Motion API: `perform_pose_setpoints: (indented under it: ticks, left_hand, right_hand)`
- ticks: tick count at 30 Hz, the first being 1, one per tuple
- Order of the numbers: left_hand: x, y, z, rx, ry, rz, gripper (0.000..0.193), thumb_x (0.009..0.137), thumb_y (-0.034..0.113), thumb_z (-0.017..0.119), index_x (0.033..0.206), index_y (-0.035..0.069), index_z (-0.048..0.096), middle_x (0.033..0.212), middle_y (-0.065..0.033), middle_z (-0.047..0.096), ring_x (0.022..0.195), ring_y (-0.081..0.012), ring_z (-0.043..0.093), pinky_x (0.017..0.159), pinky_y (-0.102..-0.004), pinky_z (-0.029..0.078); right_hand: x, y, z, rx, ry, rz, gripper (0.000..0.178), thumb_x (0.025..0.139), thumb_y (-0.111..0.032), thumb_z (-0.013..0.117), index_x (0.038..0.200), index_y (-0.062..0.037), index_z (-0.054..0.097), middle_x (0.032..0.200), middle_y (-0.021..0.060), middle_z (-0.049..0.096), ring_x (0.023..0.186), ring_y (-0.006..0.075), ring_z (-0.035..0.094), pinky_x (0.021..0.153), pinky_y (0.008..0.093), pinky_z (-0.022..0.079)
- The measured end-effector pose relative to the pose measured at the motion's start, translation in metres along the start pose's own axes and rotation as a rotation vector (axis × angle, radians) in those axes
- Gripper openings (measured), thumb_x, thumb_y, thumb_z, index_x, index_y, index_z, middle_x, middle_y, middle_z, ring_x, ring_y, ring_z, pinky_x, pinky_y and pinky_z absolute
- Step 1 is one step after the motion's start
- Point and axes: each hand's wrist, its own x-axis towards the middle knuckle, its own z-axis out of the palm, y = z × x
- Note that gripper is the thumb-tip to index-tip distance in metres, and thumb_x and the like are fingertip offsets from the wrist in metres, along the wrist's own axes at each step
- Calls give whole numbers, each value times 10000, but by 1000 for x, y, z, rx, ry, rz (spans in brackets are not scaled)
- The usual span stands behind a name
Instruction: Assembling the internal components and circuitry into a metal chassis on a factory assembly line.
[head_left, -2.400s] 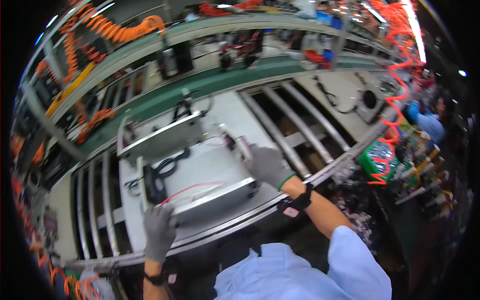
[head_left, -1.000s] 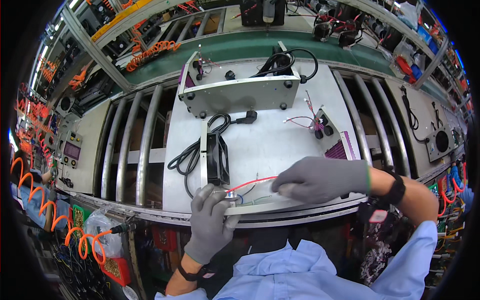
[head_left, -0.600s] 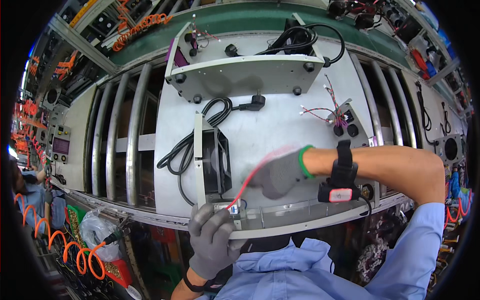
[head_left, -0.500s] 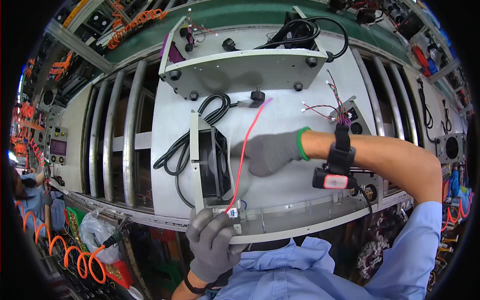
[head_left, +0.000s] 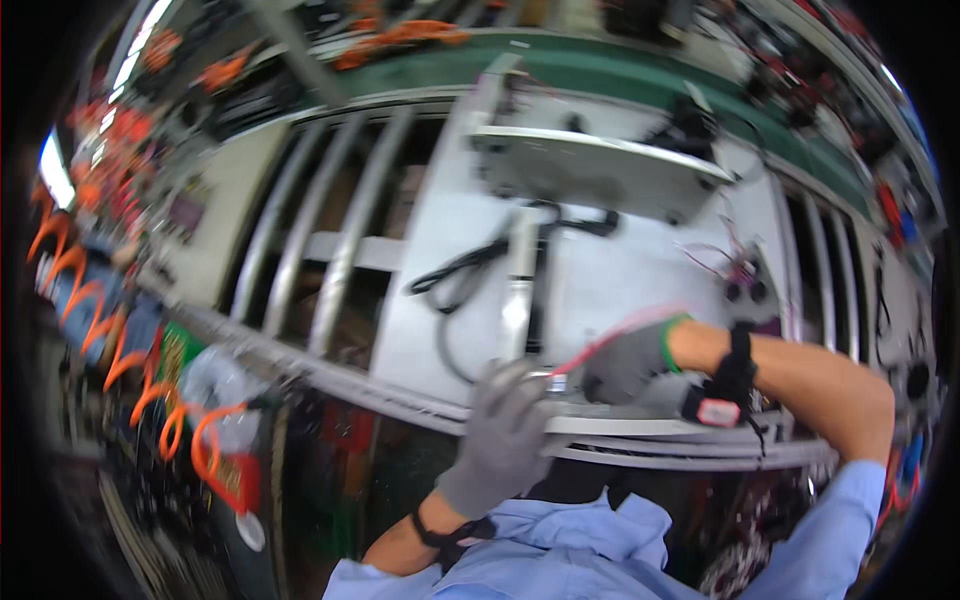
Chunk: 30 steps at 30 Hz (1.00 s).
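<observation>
The picture is blurred. My gloved left hand [head_left: 505, 440] is closed over the near left corner of a grey metal chassis [head_left: 518, 300], at the near edge of the bench. From beside its fingertips a pink-red wire [head_left: 578, 358] runs up to the right. Inside the chassis, right of that corner, my gloved right hand [head_left: 630, 365] is low, close to the front wall and next to the wire. Its fingertips are smeared, so whether they hold anything is hidden. A black cable [head_left: 460, 275] lies coiled left of the chassis.
Farther back on the white board [head_left: 420, 320] stands a second metal chassis [head_left: 600, 165]. Metal rollers [head_left: 345, 235] flank the board on the left, with more rollers [head_left: 822, 235] on the right. An orange coiled hose [head_left: 150, 385] and a clear plastic bag [head_left: 220, 385] are at the left.
The view has swung, shifting the bench to the right in the picture. My right hand has come from the middle of the chassis to its front wall. My left hand stays on the corner.
</observation>
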Motion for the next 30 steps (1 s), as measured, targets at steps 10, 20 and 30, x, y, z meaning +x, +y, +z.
perform_pose_setpoints:
  ticks: [10,20,30]
  left_hand:
    - [-4,6,1,-83,185,48,456,703,202,842,1048,18,608,1202,-167,586,1299,-408,529,1119,-542,445]
    - [-10,-16,14,94,203,240,410,710,195,826,1048,41,652,1074,-138,601,1212,-356,544,1133,-645,425]
    - [-101,2,30,275,145,369,148,859,159,740,987,100,694,1044,-40,717,1177,-211,544,1033,-504,495]
  right_hand:
    - [21,22,-13,-42,245,19,434,928,-302,669,1306,-89,671,1151,179,756,1040,320,705,967,443,535]
    - [-125,-38,61,218,522,148,911,958,-722,579,1435,55,574,1356,239,664,1249,320,649,1071,429,521]
    - [-62,-58,230,-352,1446,71,359,754,-111,715,1111,-112,678,1057,58,685,941,277,658,813,429,552]
